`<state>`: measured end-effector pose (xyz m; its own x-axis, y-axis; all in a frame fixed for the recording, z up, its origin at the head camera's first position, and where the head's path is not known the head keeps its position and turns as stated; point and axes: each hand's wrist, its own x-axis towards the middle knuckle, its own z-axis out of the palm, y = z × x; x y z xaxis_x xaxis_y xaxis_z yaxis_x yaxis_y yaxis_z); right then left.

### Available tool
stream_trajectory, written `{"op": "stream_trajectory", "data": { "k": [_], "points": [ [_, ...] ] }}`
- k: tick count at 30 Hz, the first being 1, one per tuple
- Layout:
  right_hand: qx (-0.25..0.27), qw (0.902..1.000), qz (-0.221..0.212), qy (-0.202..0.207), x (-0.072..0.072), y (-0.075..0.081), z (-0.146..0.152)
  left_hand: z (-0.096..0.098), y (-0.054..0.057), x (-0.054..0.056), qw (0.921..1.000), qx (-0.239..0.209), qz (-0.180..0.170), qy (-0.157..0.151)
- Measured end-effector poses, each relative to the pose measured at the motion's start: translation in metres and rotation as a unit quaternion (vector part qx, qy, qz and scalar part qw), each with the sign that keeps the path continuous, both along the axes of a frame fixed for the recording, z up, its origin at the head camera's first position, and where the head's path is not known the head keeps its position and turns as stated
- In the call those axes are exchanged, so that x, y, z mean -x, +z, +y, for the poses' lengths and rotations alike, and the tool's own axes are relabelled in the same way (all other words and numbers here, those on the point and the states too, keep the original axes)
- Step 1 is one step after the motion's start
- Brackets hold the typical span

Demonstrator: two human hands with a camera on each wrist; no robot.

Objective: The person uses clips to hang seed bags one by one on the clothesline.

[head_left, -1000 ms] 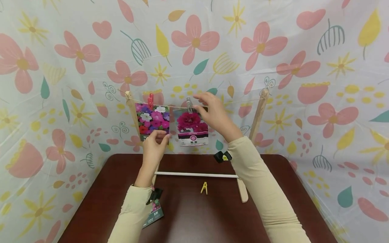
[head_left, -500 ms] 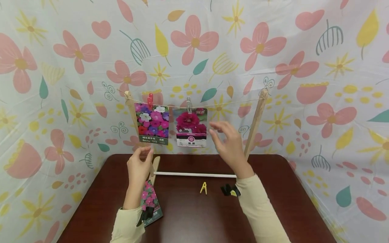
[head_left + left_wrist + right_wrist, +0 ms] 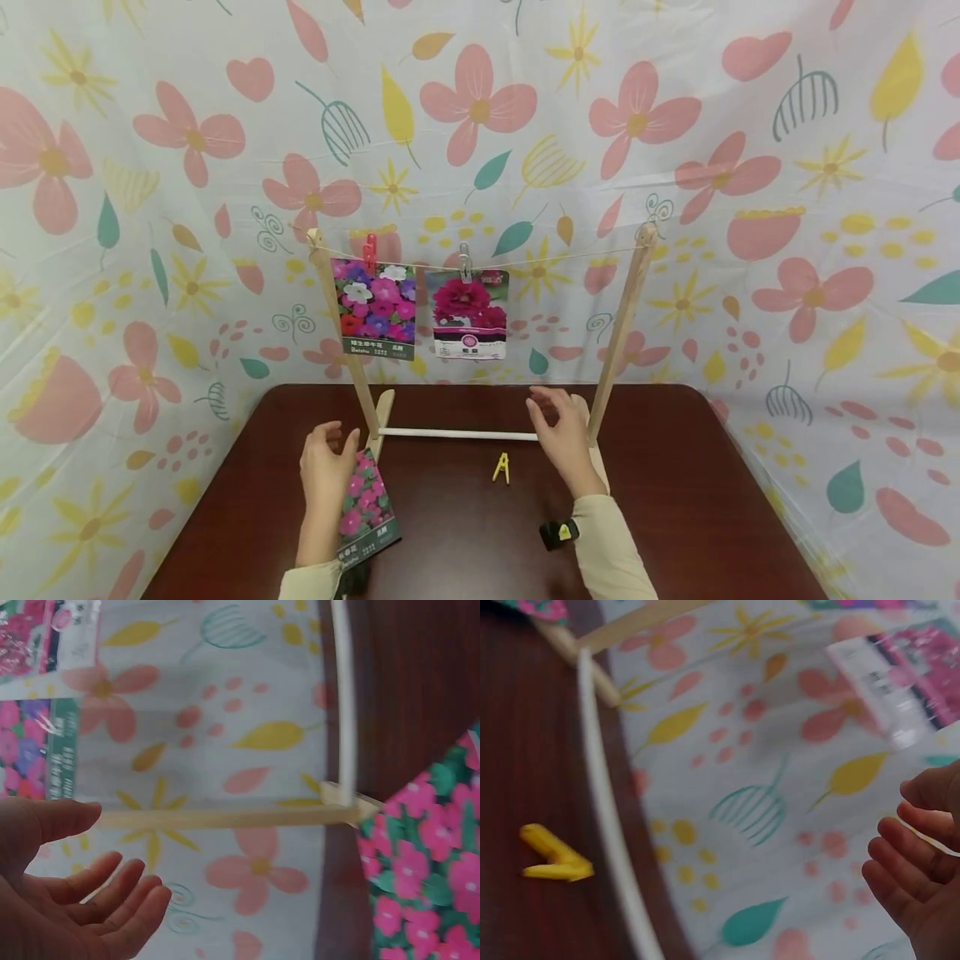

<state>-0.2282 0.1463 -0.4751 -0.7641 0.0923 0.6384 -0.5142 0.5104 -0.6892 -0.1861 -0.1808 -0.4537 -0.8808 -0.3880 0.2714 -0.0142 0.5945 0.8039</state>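
Observation:
Two flower seed packets hang from a string (image 3: pixel 562 255) stretched across a wooden frame. A red clothespin (image 3: pixel 370 252) clips the left packet (image 3: pixel 378 308); a grey clothespin (image 3: pixel 466 262) clips the right packet (image 3: pixel 470 321). My left hand (image 3: pixel 327 471) hovers by a third seed packet (image 3: pixel 369 504) with pink flowers on the table, partly covering it in the head view. Its fingers are loosely bent with nothing between them. My right hand (image 3: pixel 561 437) is above the table near the frame's right foot, fingers relaxed and holding nothing. To its left lies a yellow clothespin (image 3: pixel 502 468).
The frame has a left post (image 3: pixel 347 350), a right post (image 3: pixel 621 337) and a white crossbar (image 3: pixel 457 434) low between them. The dark red-brown table (image 3: pixel 675 500) has rounded back corners. A flower-patterned curtain (image 3: pixel 480 183) hangs behind and at both sides.
My right hand has let go at the grey clothespin and come down to table height. My left hand has dropped from the hanging packets toward the packet on the table. Both hanging packets stay on the string.

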Motion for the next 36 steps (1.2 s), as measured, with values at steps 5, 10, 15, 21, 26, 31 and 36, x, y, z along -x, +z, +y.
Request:
{"op": "stream_trajectory", "data": {
  "k": [5, 10, 15, 21, 26, 31, 36],
  "points": [
    [0.022, 0.9981, -0.056, -0.012, 0.001, -0.032, 0.001, -0.007, -0.018, -0.002, 0.9986, 0.002, -0.050, 0.013],
    [0.025, 0.9921, -0.122, -0.021, 0.001, -0.056, -0.003, -0.016, -0.038, -0.003, 0.9940, 0.008, -0.106, 0.024],
    [0.002, 0.9795, -0.200, -0.025, -0.002, -0.076, -0.009, -0.024, -0.055, -0.004, 0.9816, 0.010, -0.189, 0.024],
    [-0.015, 0.9597, -0.280, -0.019, -0.004, -0.090, -0.017, -0.032, -0.073, -0.004, 0.9622, 0.017, -0.270, 0.032],
    [-0.028, 0.9540, -0.298, -0.021, -0.006, -0.099, -0.020, -0.037, -0.087, -0.005, 0.9522, 0.015, -0.303, 0.033],
    [-0.043, 0.9538, -0.296, -0.031, -0.006, -0.105, -0.021, -0.037, -0.092, -0.007, 0.9472, 0.006, -0.319, 0.032],
    [-0.048, 0.9497, -0.308, -0.028, -0.007, -0.107, -0.024, -0.037, -0.097, -0.008, 0.9475, 0.012, -0.318, 0.027]
  ]
}}
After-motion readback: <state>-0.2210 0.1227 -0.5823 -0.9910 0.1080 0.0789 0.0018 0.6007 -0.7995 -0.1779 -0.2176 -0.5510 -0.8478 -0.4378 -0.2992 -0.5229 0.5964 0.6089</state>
